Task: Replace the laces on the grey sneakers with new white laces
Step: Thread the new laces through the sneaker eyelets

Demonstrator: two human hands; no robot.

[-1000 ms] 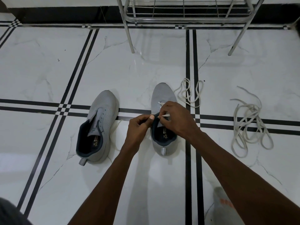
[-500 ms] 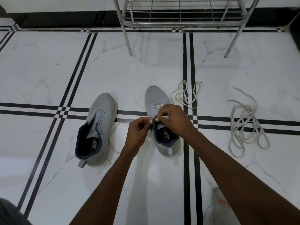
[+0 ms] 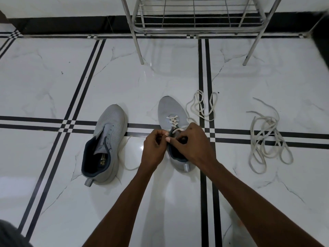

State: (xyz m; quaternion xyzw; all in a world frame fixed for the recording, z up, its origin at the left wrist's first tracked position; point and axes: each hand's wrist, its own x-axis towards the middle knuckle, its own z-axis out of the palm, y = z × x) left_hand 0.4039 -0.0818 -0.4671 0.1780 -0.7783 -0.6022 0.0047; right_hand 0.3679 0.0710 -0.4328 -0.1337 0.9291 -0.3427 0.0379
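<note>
Glossy white marble-look floor (image 3: 53, 77), veined in grey and crossed by paired black stripes. Beyond the laced sneaker, against the dark skirting, a chrome wire rack (image 3: 195, 24) on thin slanted tube legs.

Bare forearms reaching up from the bottom edge toward the laced sneaker.

Left of the laced sneaker, well apart, an unlaced grey sneaker (image 3: 106, 143): knit mesh upper, rounded toe, dark navy lining, empty eyelets, tongue exposed, small heel loop.

Laced sneaker (image 3: 171, 111): same grey mesh, toe pointing toward the rack, heel loop nearest the camera, collar partly hidden under both hands. New white lace (image 3: 173, 121), flat woven tape, crossed through the lower eyelets in tidy Xs.

Right of the laced sneaker, well apart, a loose tangle of off-white old laces (image 3: 267, 139), flat and limp, heaped in overlapping loops across a black stripe. Just beside the toe on the same side, a smaller curl of pale lace (image 3: 203, 106) in two narrow loops.

Left hand (image 3: 155, 148) at the sneaker's left edge, grip clenched, fingertips pinching the white lace near the upper eyelets. Right hand (image 3: 193, 143) draped over the collar, grip curled, thumb and forefinger nipping the same lace by the tongue.

A thin strand of white lace trailing on the floor between the two sneakers.
</note>
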